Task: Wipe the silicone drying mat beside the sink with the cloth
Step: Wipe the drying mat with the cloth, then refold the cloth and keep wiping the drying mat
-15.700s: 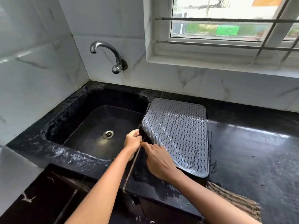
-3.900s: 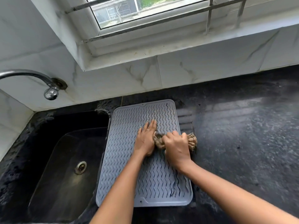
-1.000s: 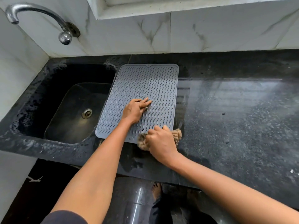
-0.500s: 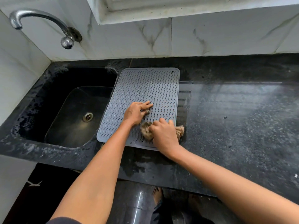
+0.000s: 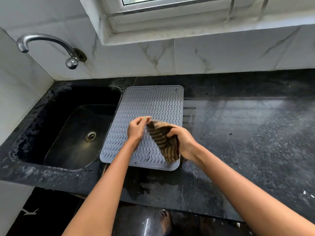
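Two hands, one cloth, one mat: cloth lifted off the mat beside the sink.

Items: one grey ribbed rectangular silicone drying mat [image 5: 153, 106], flat on the black speckled stone surface [image 5: 247, 133], its left edge just beside one black sunken sink [image 5: 71, 126]; one brown-and-tan striped cloth [image 5: 162, 138]; one curved chrome wall tap [image 5: 51, 43]; one window sill [image 5: 187, 31]. Hands: right hand [image 5: 182, 140] curled round the cloth's upper right part, gripping it above the mat's near half; left hand [image 5: 137, 128] pinches the cloth's upper left corner between fingertips. Change: half a second ago the cloth was bunched and pressed on the mat with the left palm flat on the mat; now both hands are raised, the cloth spread between them.
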